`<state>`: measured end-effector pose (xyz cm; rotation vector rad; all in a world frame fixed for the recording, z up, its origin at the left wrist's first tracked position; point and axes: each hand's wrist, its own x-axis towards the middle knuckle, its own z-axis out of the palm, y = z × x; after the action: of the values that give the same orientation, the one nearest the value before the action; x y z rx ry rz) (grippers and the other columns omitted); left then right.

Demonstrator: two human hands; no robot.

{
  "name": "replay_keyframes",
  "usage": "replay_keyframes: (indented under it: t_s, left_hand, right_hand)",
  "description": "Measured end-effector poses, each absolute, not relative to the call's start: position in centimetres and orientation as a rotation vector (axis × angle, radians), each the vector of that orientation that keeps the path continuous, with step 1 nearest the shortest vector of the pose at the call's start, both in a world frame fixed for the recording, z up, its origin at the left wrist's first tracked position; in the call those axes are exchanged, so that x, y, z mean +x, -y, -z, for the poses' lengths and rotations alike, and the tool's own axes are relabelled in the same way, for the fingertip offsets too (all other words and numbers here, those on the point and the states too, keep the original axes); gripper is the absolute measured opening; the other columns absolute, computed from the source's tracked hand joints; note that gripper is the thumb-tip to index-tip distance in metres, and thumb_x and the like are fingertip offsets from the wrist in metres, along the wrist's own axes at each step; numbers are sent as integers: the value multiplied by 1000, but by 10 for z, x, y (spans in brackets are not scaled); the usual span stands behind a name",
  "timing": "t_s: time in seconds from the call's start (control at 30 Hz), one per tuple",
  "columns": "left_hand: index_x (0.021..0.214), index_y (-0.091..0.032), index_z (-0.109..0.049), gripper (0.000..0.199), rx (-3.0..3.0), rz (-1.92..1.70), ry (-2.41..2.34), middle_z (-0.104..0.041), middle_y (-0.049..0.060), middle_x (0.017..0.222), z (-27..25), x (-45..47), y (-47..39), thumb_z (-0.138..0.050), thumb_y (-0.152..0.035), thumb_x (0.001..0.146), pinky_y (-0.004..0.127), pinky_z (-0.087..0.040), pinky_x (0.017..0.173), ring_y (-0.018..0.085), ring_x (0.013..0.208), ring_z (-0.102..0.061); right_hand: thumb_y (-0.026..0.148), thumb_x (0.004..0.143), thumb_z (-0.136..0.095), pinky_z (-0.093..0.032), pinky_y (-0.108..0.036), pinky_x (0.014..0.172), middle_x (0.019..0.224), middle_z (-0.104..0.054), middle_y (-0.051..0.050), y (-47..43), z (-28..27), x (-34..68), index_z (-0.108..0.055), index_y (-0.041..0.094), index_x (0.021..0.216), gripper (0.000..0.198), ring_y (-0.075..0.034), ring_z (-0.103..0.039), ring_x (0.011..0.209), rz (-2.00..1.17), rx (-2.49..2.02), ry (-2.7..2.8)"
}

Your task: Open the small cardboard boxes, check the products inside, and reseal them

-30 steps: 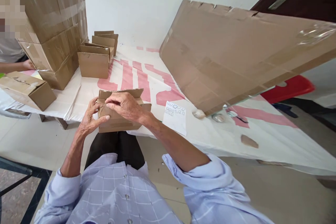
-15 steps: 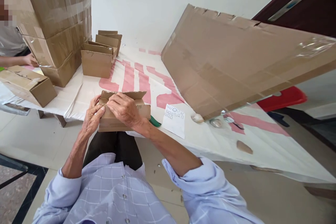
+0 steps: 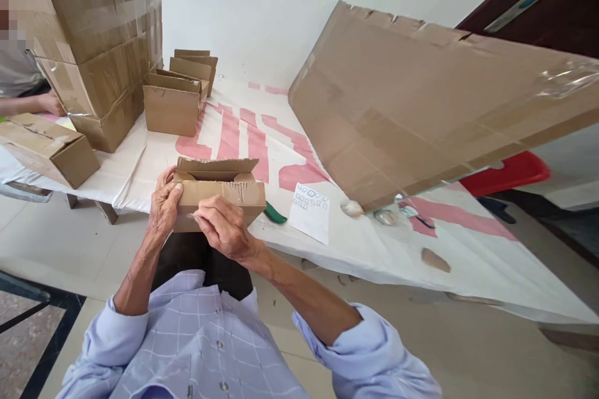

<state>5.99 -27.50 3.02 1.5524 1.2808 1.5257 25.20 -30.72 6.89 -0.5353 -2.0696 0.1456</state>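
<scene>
Cardboard box clamped in left hand, likely to steady it; right hand alongside, pinched together, can't tell on what.

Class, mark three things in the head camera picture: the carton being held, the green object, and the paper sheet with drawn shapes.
Held carton (image 3: 218, 189): head view, on its near upper part.
Green object (image 3: 275, 214): head view, mid-surface.
Paper sheet (image 3: 309, 221): head view, blank area below the drawings.

Left hand gripping, thumb uppermost, right hand slightly lower, fingers curled, both bare forearms angled inward
</scene>
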Motion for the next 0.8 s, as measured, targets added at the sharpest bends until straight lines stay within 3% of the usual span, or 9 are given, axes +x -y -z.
replay_keyframes:
  t_s: [0.13,0.23,0.47,0.6,0.8]
  left_hand:
    - [90,-22,-75,43,1567,-1510,-1265,-57,9,168,-36,55,277,-62,-60,105,55,-38,139,37,160,-51]
    - [92,-24,-77,39,1521,-1567,-1240,-60,8,165,-41,53,275,-70,-61,101,55,-40,138,37,158,-54]
    - [95,-21,-77,41,1426,-1642,-1250,-66,10,158,-56,59,270,-82,-61,90,57,-43,137,38,151,-60]
    - [93,-21,-75,35,1430,-1674,-1317,-70,7,156,-61,61,272,-83,-55,87,54,-47,134,38,149,-63]
    - [88,-27,-80,17,1387,-1744,-1380,-79,-1,146,-76,71,275,-82,-42,80,58,-50,133,39,148,-66]
  right_hand:
    - [25,113,-55,-57,-36,80,98,-69,-5,318,-92,275,-63,26,103,12,-20,-67,87,-397,-677,1773]
    - [46,111,-56,-56,-36,77,90,-65,-3,303,-102,323,-60,26,96,26,-19,-62,80,-499,-932,1572]
    - [73,89,-69,-53,-32,68,76,-60,2,267,-66,484,-58,26,87,48,-15,-54,66,-557,-1293,1304]
    - [73,81,-62,-51,-32,66,74,-58,1,258,-37,541,-56,27,82,47,-16,-54,67,-489,-1520,1230]
    - [53,84,-58,-47,-31,66,70,-55,2,245,-15,600,-52,27,78,27,-17,-51,67,-372,-1702,1131]
